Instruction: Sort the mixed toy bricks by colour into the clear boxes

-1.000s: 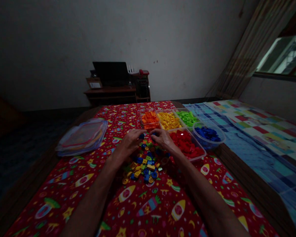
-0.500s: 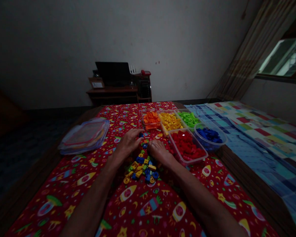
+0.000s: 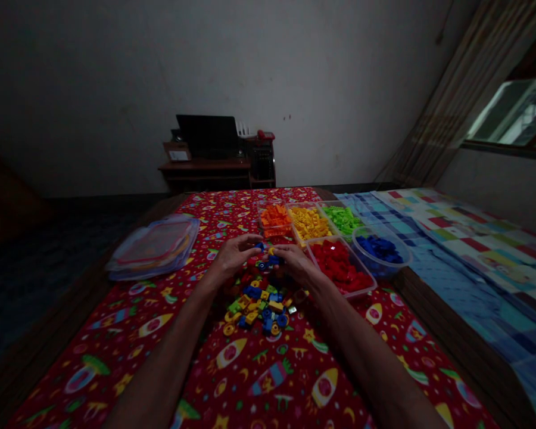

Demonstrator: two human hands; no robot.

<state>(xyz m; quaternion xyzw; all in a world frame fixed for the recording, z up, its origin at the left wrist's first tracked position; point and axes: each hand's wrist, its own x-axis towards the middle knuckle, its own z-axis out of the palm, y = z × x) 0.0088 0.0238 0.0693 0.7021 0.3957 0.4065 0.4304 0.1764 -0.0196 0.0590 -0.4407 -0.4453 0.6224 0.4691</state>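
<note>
My left hand [image 3: 233, 255] pinches a small blue toy brick [image 3: 259, 246] between thumb and fingertips. Facing it, my right hand [image 3: 295, 261] has its fingers closed on yellow and blue toy bricks [image 3: 273, 255]; their exact shapes are too small to make out. The two hands are close together but apart, just above the far end of a loose pile of mixed toy bricks [image 3: 252, 302]. Yellow, blue, green and some red pieces lie in that pile, several of them round like wheels.
Beyond my right hand stand clear tubs of red bricks [image 3: 339, 265], blue bricks [image 3: 379, 248], yellow bricks [image 3: 310, 223], green bricks [image 3: 340, 219] and orange bricks [image 3: 275, 218]. Stacked plastic lids [image 3: 154, 247] lie left on the red patterned cloth [image 3: 223, 387]. A bed [image 3: 464, 286] adjoins the right side.
My right hand has turned from a closed fist down by the pile to a raised pinch, with yellow and blue bricks now showing. The blue brick in my left hand shows more clearly.
</note>
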